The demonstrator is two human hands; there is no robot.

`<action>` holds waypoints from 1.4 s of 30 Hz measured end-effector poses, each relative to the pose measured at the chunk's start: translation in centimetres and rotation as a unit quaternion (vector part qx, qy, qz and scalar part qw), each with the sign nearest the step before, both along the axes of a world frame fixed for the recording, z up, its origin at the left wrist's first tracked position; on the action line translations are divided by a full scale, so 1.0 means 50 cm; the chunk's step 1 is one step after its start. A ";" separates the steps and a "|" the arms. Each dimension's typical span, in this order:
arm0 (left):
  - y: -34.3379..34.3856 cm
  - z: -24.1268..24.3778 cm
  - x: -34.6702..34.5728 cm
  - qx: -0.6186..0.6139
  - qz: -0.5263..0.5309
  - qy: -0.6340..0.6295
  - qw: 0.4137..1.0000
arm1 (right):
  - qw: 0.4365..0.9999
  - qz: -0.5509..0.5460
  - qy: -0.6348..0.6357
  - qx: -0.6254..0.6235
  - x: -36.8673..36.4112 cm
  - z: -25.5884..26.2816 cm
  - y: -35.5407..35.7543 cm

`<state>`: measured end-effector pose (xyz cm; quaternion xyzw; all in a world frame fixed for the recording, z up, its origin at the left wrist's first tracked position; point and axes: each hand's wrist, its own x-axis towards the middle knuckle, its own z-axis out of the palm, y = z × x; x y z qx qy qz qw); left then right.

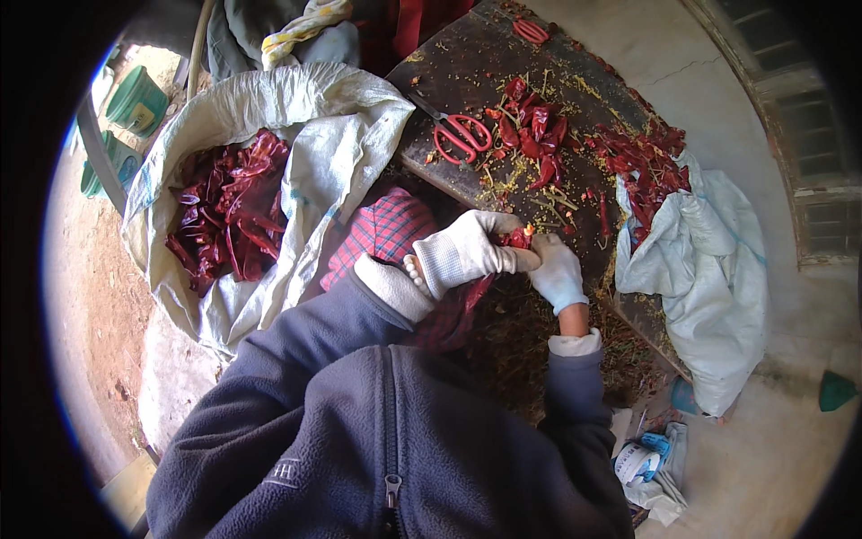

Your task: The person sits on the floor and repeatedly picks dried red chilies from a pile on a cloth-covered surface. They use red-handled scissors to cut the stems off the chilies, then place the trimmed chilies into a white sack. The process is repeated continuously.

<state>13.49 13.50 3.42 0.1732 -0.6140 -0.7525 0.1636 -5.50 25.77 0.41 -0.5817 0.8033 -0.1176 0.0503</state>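
Both hands wear white knit gloves and meet over the near edge of a dark wooden table [465,67]. My left hand [475,249] grips a dried red chili pepper [517,238], whose pale, seedy end shows between thumb and fingers. Against that same end sits my right hand [555,269], fingers bent; its fingertips are partly hidden, so its hold is hard to make out. Just beyond, a pile of dried red chilies [535,131] lies among scattered yellow seeds and cut stems [555,205]. Red-handled scissors [461,138] rest left of the pile, blades slightly apart.
A white woven sack [337,155] at left holds split red chilies [232,209]. Another woven sack [714,269] at right spills whole chilies [646,168] onto the table. More red scissor handles [531,31] lie at the far edge. Green buckets [138,101] stand far left.
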 end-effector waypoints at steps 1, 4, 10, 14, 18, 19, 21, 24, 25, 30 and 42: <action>-0.001 0.003 -0.001 0.042 0.010 -0.021 0.999 | 0.998 -0.018 -0.052 -0.015 -0.019 -0.005 -0.007; 0.000 0.010 0.007 0.140 0.014 0.034 0.989 | 0.977 -0.125 -0.073 -0.157 -0.083 -0.030 -0.064; -0.008 0.014 0.015 0.136 -0.006 0.023 0.990 | 0.971 -0.207 0.066 -0.102 -0.196 -0.083 -0.192; -0.006 0.012 0.005 0.170 0.011 0.080 0.982 | 0.975 -0.198 0.102 0.001 -0.235 -0.099 -0.231; -0.012 0.002 -0.002 0.167 0.029 0.072 0.983 | 0.960 -0.250 -0.090 -0.090 -0.261 -0.105 -0.218; -0.016 -0.002 -0.003 0.168 0.033 0.063 0.983 | 0.955 -0.248 -0.105 -0.126 -0.264 -0.108 -0.210; -0.015 -0.010 -0.009 0.185 0.056 0.047 0.980 | 0.884 -0.277 -0.312 -0.212 -0.269 -0.112 -0.194; -0.011 -0.019 -0.022 0.228 0.084 0.054 0.968 | 0.809 -0.241 -0.448 -0.295 -0.271 -0.103 -0.168; -0.008 -0.021 -0.027 0.218 0.095 0.036 0.971 | 0.791 -0.237 -0.475 -0.303 -0.269 -0.094 -0.161; -0.004 -0.019 -0.038 0.182 0.114 0.002 0.977 | 0.672 -0.147 -0.638 -0.347 -0.199 -0.014 -0.141; 0.007 0.024 0.000 0.067 0.090 0.127 0.986 | 0.620 -0.038 -0.772 -0.135 0.081 0.077 -0.017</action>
